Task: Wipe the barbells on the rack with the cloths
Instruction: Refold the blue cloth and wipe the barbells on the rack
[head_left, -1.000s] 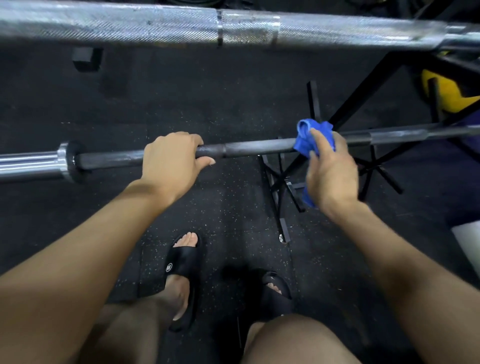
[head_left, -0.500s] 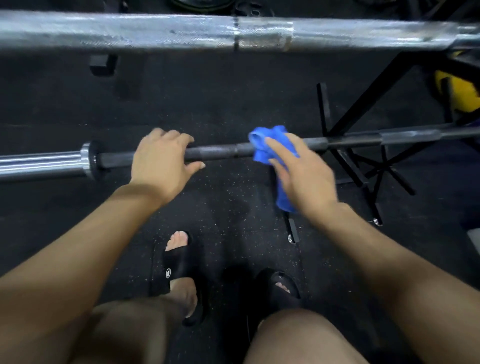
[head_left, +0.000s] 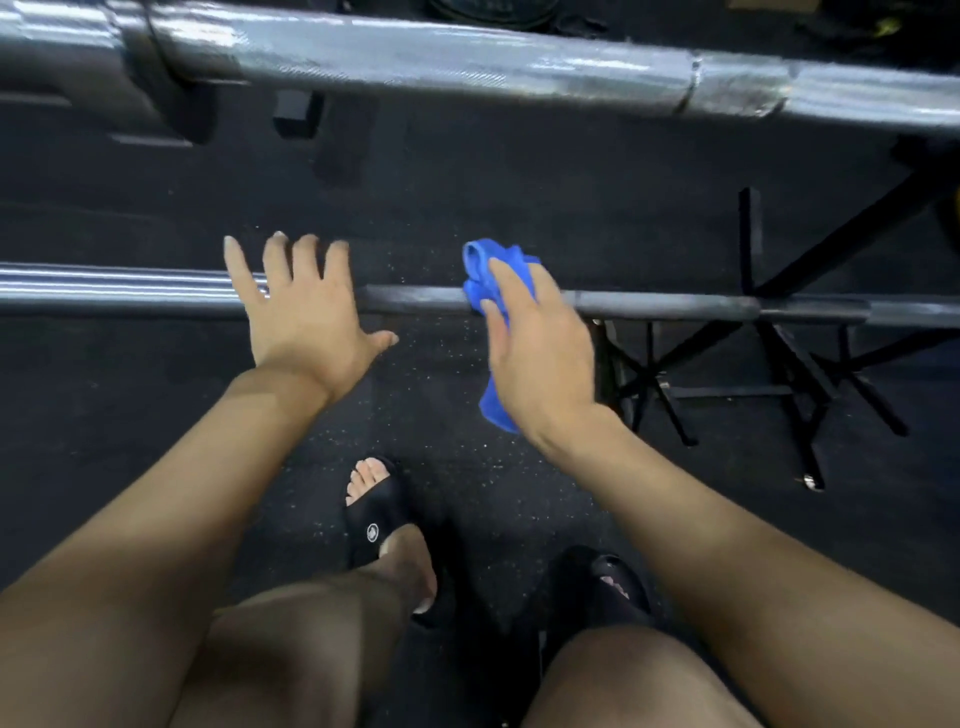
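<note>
Lower barbell (head_left: 665, 306) runs left-right under upper barbell (head_left: 467, 65); left hand (head_left: 306, 312) over its left part, right hand (head_left: 540, 348) with cloth (head_left: 488, 270) on its middle; rack legs (head_left: 779, 374) right, sandals (head_left: 379, 514) on floor (head_left: 467, 197) below

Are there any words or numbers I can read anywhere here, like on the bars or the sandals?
No readable words or numbers.
Left black sandal: a small round white logo, too small and blurred to read.
Lower barbell, upper barbell and blue cloth: no text visible.
</note>
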